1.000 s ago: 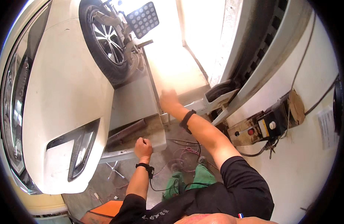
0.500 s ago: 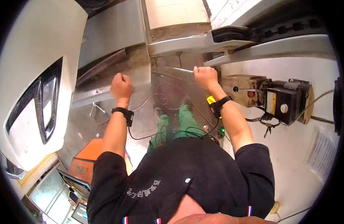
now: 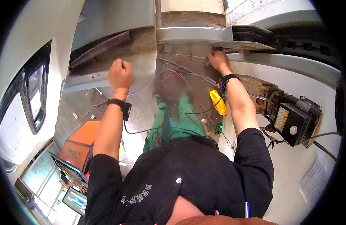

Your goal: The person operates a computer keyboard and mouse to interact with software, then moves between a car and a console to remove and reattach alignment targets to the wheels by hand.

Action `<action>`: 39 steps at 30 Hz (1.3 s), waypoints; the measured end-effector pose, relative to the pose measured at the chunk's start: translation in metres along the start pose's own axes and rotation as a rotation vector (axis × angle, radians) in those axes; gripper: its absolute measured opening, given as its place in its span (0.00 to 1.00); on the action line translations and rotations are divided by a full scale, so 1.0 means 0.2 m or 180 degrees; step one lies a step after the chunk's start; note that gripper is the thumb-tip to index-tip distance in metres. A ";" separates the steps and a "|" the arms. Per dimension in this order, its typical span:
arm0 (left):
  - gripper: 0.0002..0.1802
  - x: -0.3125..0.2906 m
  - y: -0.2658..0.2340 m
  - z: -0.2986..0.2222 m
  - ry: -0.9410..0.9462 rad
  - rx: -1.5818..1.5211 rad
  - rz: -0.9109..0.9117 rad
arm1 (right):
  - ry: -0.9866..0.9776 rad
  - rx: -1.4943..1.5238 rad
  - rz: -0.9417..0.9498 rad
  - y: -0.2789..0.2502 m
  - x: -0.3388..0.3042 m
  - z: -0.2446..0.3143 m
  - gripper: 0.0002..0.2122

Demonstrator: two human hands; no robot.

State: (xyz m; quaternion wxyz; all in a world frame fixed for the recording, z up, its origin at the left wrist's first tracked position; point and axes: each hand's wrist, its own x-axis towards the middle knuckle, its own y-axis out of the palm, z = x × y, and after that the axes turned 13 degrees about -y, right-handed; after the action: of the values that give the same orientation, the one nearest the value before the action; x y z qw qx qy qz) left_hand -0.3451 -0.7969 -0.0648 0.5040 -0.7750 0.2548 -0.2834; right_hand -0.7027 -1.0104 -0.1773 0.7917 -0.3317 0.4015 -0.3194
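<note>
My left hand (image 3: 120, 75) is closed in a fist in front of the grey metal platform (image 3: 143, 73). What it holds, if anything, is hidden. Farther right and reaching farther out, my right hand (image 3: 218, 60) is closed too, close to the grey beam (image 3: 255, 59). A thin pale line (image 3: 184, 55) runs toward its fingers from the left; whether it lies in the grip I cannot tell. Both wrists wear black strapped devices with cables. A yellow object (image 3: 218, 103) hangs beside my right wrist.
A white car body (image 3: 64, 22) with a dark-framed lamp fills the left. At right stands a black control box (image 3: 293, 122) with a knob. Pink hose (image 3: 167, 80) and grey cables (image 3: 199, 77) lie on the floor near my feet. An orange cabinet (image 3: 83, 137) stands lower left.
My right hand has moved farther out and to the right; a thin bright rod seen at its fingers before is no longer distinct. The left stays closed, shifted slightly. The whole view has shifted.
</note>
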 end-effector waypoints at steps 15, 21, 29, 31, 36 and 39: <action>0.09 -0.02 -0.06 0.02 -0.0227 -0.0767 -0.0078 | 0.0299 -0.1312 -0.0793 -0.24 -1.00 -0.16 0.17; 0.08 -0.31 -0.18 0.11 -0.0415 -0.2087 0.0395 | 0.0332 -0.2371 0.0128 -0.07 -0.86 -0.44 0.13; 0.14 -1.51 -0.33 1.63 -0.3308 -0.1458 0.0358 | 0.0553 -0.2197 -0.0324 -0.04 -0.81 -0.39 0.12; 0.14 -1.77 -0.41 1.93 -0.4289 -0.1955 0.0211 | 0.0552 -0.2080 -0.0420 -0.01 -0.79 -0.42 0.12; 0.13 -2.10 -0.75 1.88 -0.5606 -0.2463 -0.0633 | 0.0815 -0.2089 -0.0359 -0.04 -0.78 -0.43 0.12; 0.20 -2.14 -0.83 1.79 -0.5788 -0.2502 -0.1199 | 0.0801 -0.2230 -0.0341 -0.05 -0.76 -0.44 0.11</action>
State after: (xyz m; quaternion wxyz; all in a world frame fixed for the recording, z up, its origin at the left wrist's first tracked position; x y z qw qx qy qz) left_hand -0.3808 -0.2179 -0.1072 0.1628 -0.8360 -0.2776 0.4444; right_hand -0.8520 -0.9220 -0.1459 0.5568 -0.5611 0.5626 -0.2419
